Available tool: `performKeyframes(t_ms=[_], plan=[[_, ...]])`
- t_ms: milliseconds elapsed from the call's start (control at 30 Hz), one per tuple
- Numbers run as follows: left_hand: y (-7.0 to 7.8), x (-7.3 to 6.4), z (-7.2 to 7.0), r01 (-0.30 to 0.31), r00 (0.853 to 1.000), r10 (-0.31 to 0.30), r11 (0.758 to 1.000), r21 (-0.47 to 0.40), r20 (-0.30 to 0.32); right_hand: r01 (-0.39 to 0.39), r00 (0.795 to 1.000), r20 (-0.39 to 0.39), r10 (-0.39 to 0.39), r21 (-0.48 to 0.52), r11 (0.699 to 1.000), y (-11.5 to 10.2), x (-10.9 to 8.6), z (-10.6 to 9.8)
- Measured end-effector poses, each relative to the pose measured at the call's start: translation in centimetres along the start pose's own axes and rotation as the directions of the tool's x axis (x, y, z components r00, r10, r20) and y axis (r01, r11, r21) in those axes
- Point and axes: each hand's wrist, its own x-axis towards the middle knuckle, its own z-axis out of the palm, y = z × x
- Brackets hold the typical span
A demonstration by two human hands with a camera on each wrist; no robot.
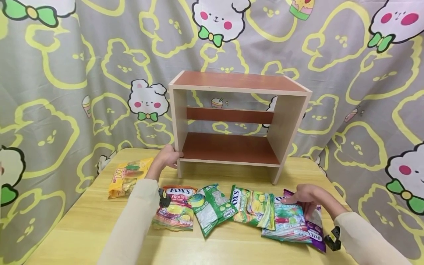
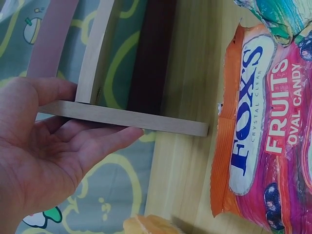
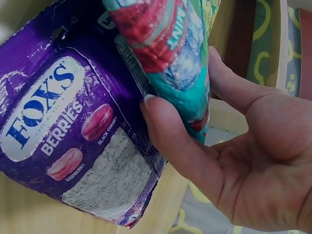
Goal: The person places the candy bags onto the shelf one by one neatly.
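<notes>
My left hand (image 1: 169, 156) grips the left side panel of a small wooden shelf (image 1: 228, 149), with the thumb inside and the fingers outside the panel (image 2: 122, 117). At the right, my right hand (image 1: 308, 197) pinches the upper right edge of a teal candy bag (image 1: 288, 222). Beneath that edge lies a purple Fox's Berries bag (image 3: 53, 117), partly covered by the teal one. In the right wrist view, the teal bag's edge sits between thumb and fingers, tilted up off the purple bag.
Between my arms lie an orange-topped Fox's Fruits bag (image 1: 177, 209), a green bag (image 1: 213, 208) and a yellow-green Fox's bag (image 1: 253, 208). A yellow candy bag (image 1: 129, 178) lies left of my left arm. A patterned curtain (image 1: 109, 73) hangs behind the wooden table (image 1: 86, 221).
</notes>
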Motion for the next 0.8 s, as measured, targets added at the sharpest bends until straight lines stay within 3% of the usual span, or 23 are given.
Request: performKeyframes(t_ms=[267, 400, 633, 800], plan=[[0.2, -0.1, 0.1, 0.003, 1.000, -0.003, 1.000, -0.004, -0.006, 0.046, 0.996, -0.071, -0.049, -0.043, 0.998, -0.2, 0.3, -1.0], [0.2, 0.0, 0.1, 0.012, 1.000, -0.012, 1.000, -0.009, -0.006, 0.075, 0.986, -0.147, -0.082, -0.058, 0.996, -0.2, 0.9, -1.5], [0.2, 0.0, -0.1, 0.016, 1.000, -0.016, 1.000, -0.005, -0.005, 0.135, 0.930, -0.328, -0.165, -0.112, 0.984, -0.2, 1.8, -1.7], [0.2, -0.1, -0.1, 0.010, 1.000, -0.010, 1.000, 0.000, -0.001, 0.140, 0.901, -0.396, -0.177, -0.121, 0.983, -0.3, 2.2, -1.5]])
